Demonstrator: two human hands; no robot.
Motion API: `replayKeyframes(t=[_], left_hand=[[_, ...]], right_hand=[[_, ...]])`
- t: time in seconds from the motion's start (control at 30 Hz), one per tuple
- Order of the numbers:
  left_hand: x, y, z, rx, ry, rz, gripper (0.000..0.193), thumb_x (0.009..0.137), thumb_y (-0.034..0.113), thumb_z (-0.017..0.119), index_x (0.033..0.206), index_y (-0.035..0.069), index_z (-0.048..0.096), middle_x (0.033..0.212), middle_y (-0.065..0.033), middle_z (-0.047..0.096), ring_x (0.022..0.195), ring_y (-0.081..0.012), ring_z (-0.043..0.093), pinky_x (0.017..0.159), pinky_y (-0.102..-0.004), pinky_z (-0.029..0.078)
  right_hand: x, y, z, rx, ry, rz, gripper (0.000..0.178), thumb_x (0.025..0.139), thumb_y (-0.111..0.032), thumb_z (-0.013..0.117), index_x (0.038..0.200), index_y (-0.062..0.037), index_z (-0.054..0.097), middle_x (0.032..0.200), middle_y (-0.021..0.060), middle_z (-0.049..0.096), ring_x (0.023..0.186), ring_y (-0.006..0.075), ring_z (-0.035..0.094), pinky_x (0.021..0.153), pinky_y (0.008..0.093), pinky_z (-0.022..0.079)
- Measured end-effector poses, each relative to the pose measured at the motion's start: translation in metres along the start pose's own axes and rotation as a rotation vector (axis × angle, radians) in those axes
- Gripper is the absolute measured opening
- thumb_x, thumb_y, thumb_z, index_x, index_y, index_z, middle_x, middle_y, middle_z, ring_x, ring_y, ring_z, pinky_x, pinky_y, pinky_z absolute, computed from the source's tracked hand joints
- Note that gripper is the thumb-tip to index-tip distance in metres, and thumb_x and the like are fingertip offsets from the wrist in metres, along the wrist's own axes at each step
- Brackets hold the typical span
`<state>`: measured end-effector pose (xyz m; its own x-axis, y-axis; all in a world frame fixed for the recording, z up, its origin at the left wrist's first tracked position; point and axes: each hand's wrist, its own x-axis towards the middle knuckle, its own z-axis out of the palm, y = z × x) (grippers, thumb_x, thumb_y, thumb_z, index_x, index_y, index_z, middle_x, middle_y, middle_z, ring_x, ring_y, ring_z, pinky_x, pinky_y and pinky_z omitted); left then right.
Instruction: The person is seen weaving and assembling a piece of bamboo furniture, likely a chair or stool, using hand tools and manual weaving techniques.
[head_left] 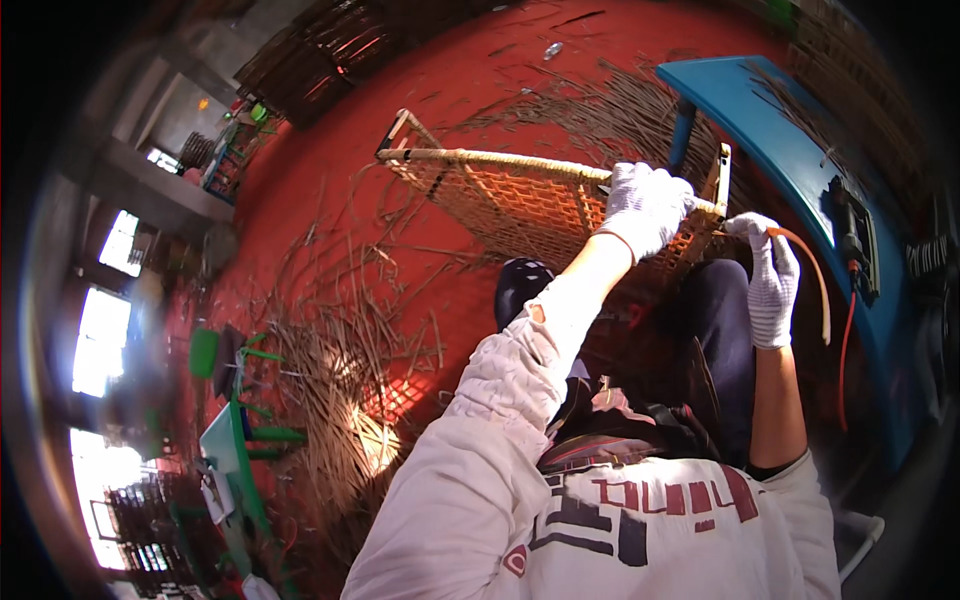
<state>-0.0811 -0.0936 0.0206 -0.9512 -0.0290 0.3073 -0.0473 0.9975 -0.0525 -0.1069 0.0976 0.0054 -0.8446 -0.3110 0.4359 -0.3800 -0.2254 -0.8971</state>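
Observation:
A woven rattan panel on a frame stands tilted before my knees, its upper rail wrapped in pale strip. My left hand, in a white striped glove, is closed over that rail near its right end. A small pointed bit shows beside the fist; what it belongs to is hidden. Just right of the panel's corner, my gloved right hand pinches a flat rattan strip. The strip's loose tail arcs over the hand and hangs down on its right. Its other end seems to meet the rail, though fingers partly cover it.
On the right stands a blue table with a dark power tool and its red cord. Loose rattan strips litter the red floor at left and beyond the panel. A green-framed table is at lower left.

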Motion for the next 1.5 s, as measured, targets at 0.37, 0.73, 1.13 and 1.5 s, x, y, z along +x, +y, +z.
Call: replayKeyframes(t=[0.37,0.73,1.13,1.5], left_hand=[[0.007,0.004,0.004,-0.074,-0.117,-0.011,0.028,0.096,0.035,0.042,0.106,0.028,0.068,0.095,-0.0057,0.071,0.091,-0.0275,0.067,0.079,-0.0485,0.047],[0.001,0.024,0.012,-0.108,0.075,0.171,0.038,0.084,0.044,0.066,0.089,0.007,0.068,0.084,-0.0142,0.066,0.082,-0.0292,0.064,0.074,-0.0440,0.049],[-0.011,0.034,0.015,-0.017,0.160,0.099,0.031,0.083,0.044,0.064,0.094,0.015,0.063,0.093,-0.0070,0.062,0.092,-0.0274,0.059,0.081,-0.0446,0.040],[-0.006,0.024,0.034,-0.100,0.342,0.168,0.038,0.077,0.049,0.071,0.082,0.013,0.064,0.076,-0.0079,0.063,0.074,-0.0280,0.062,0.071,-0.0424,0.043]], right_hand=[[0.025,-0.005,0.001,0.386,0.001,0.146,0.036,0.099,-0.034,0.052,0.098,0.0002,0.063,0.086,0.0099,0.067,0.080,0.0183,0.066,0.078,0.0314,0.053],[0.046,-0.007,0.018,0.189,-0.070,0.085,0.028,0.099,-0.026,0.055,0.098,0.0001,0.064,0.073,0.0045,0.063,0.064,0.0124,0.060,0.062,0.0258,0.050],[0.035,-0.039,0.033,0.176,-0.074,0.245,0.027,0.097,-0.029,0.059,0.087,-0.0030,0.060,0.059,-0.0062,0.042,0.047,0.0021,0.033,0.044,0.0201,0.028],[0.069,-0.031,0.024,0.062,-0.239,0.194,0.021,0.097,-0.022,0.056,0.099,-0.0028,0.063,0.079,0.0006,0.061,0.065,0.0073,0.054,0.059,0.0229,0.045]])
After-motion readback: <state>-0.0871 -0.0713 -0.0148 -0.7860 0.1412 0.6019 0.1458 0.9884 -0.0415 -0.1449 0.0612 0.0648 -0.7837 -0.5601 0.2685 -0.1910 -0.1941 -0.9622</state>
